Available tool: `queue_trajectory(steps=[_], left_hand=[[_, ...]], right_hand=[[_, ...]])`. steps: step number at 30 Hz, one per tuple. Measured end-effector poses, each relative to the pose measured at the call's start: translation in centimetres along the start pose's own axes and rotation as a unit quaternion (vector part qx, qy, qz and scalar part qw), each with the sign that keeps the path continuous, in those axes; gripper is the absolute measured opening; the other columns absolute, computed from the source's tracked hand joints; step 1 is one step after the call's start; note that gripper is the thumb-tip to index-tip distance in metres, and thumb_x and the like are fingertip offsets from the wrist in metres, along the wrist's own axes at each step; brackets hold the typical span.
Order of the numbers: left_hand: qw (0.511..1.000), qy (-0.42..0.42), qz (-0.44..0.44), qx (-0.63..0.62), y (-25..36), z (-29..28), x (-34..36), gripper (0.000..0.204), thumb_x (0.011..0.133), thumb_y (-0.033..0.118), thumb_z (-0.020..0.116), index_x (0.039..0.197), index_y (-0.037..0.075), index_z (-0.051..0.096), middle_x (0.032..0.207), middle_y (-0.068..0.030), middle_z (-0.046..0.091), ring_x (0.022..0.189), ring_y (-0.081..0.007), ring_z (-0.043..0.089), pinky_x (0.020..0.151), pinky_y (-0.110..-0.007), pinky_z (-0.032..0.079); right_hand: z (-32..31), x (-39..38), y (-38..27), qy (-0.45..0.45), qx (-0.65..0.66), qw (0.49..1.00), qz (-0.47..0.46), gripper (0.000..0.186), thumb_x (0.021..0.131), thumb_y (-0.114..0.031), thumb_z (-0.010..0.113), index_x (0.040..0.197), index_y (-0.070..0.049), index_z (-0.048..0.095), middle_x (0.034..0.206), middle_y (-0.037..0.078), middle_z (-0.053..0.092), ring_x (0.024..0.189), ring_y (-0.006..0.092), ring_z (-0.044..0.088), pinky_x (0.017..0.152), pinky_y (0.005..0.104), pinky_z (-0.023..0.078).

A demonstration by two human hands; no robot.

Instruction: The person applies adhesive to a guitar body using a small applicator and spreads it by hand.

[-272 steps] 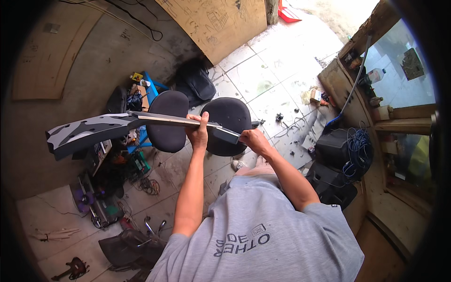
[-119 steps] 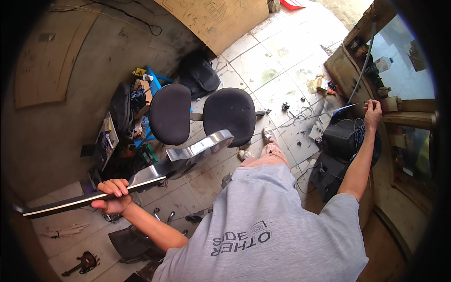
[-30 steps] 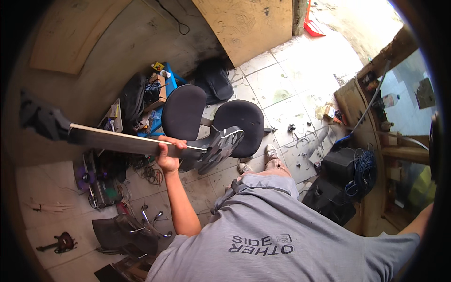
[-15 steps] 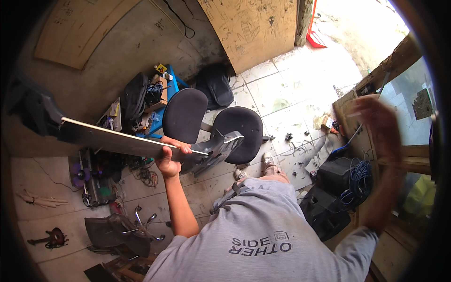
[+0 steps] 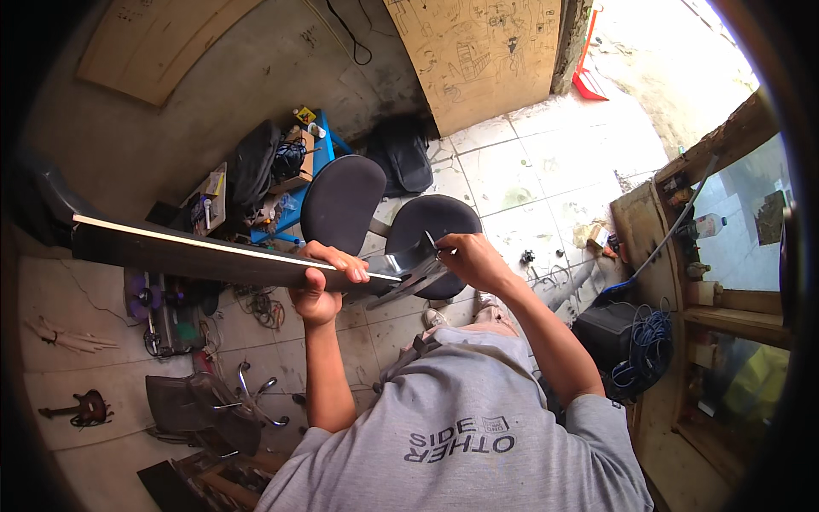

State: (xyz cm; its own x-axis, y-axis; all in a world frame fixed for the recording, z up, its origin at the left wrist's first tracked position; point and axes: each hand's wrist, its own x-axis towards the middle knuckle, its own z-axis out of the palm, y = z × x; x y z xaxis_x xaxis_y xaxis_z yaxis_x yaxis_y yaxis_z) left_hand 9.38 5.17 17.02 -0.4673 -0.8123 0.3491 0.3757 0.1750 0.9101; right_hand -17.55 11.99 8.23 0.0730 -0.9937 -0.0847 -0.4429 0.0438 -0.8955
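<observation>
My left hand [image 5: 328, 286] is closed around the neck of a dark guitar [image 5: 222, 260], which runs from the upper left toward the seat of a black chair [image 5: 426, 213]. A cream strip [image 5: 171, 235] lines the neck's upper edge. The headstock [image 5: 47, 200] is dim at the far left; the grey-and-black body end [image 5: 401, 275] is foreshortened at the right. My right hand [image 5: 465, 256] pinches at that right end, on or beside its raised edge; exactly what its fingertips hold is hard to make out.
A blue table [image 5: 320, 154] with bags and clutter stands by the wall, beside a black bag [image 5: 403, 158]. Coiled cable [image 5: 636, 350] lies over black equipment at the right. An overturned office chair [image 5: 196, 410] and a small guitar [image 5: 81, 408] lie lower left. A doorway [image 5: 640, 60] opens upper right.
My right hand, earlier out at the far right, has swung in to the guitar's body end. My left hand keeps its grip on the neck, slightly farther right in view.
</observation>
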Motion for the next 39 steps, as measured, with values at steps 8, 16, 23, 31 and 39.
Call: queue_trajectory(steps=[8, 16, 23, 31, 39], left_hand=[[1.000, 0.007, 0.004, 0.018, -1.2, 0.8, 0.0, 0.053, 0.101, 0.053, 0.069, 0.097, 0.001, 0.060, 0.077, -0.0145, 0.071, 0.073, -0.0274, 0.073, 0.080, -0.043, 0.060], [0.998, 0.026, 0.004, 0.052, -2.0, 1.4, 0.1, 0.053, 0.103, 0.055, 0.064, 0.099, 0.002, 0.059, 0.078, -0.0144, 0.070, 0.074, -0.0276, 0.073, 0.081, -0.045, 0.060], [0.999, 0.031, 0.019, 0.021, -2.2, 0.1, -0.7, 0.056, 0.101, 0.056, 0.067, 0.098, 0.001, 0.059, 0.079, -0.0166, 0.072, 0.076, -0.0296, 0.075, 0.081, -0.045, 0.061], [0.999, 0.015, 0.035, -0.019, -2.8, -0.6, -0.9, 0.061, 0.100, 0.062, 0.066, 0.099, 0.001, 0.059, 0.082, -0.0178, 0.072, 0.078, -0.0321, 0.075, 0.081, -0.047, 0.062], [0.999, 0.011, 0.015, -0.041, -3.0, -2.2, -1.5, 0.069, 0.097, 0.071, 0.060, 0.098, 0.002, 0.061, 0.082, -0.0184, 0.072, 0.077, -0.0336, 0.074, 0.082, -0.049, 0.060]], right_hand=[[-1.7, -1.2, -2.5, 0.070, -0.026, 0.997, 0.022, 0.022, 0.091, -0.006, 0.061, 0.100, 0.002, 0.079, 0.086, 0.023, 0.076, 0.077, 0.0377, 0.075, 0.077, 0.0443, 0.059], [-0.4, -3.3, -6.3, 0.057, -0.027, 0.992, -0.107, 0.015, 0.089, -0.003, 0.068, 0.102, 0.001, 0.076, 0.088, 0.018, 0.074, 0.075, 0.0339, 0.073, 0.072, 0.0395, 0.059], [-4.3, -6.3, -7.4, 0.091, 0.046, 0.993, -0.056, 0.015, 0.095, -0.001, 0.072, 0.108, -0.001, 0.078, 0.094, 0.011, 0.078, 0.080, 0.0165, 0.076, 0.071, 0.0315, 0.060], [-9.9, -10.9, -4.1, 0.194, 0.117, 0.973, 0.038, 0.021, 0.094, 0.004, 0.066, 0.112, 0.002, 0.077, 0.094, 0.010, 0.080, 0.087, 0.0137, 0.077, 0.079, 0.0281, 0.060], [-16.8, -15.5, -0.1, 0.284, -0.198, 0.935, 0.072, 0.027, 0.107, -0.018, 0.060, 0.116, 0.000, 0.078, 0.122, 0.013, 0.072, 0.116, 0.0265, 0.065, 0.104, 0.0382, 0.048]])
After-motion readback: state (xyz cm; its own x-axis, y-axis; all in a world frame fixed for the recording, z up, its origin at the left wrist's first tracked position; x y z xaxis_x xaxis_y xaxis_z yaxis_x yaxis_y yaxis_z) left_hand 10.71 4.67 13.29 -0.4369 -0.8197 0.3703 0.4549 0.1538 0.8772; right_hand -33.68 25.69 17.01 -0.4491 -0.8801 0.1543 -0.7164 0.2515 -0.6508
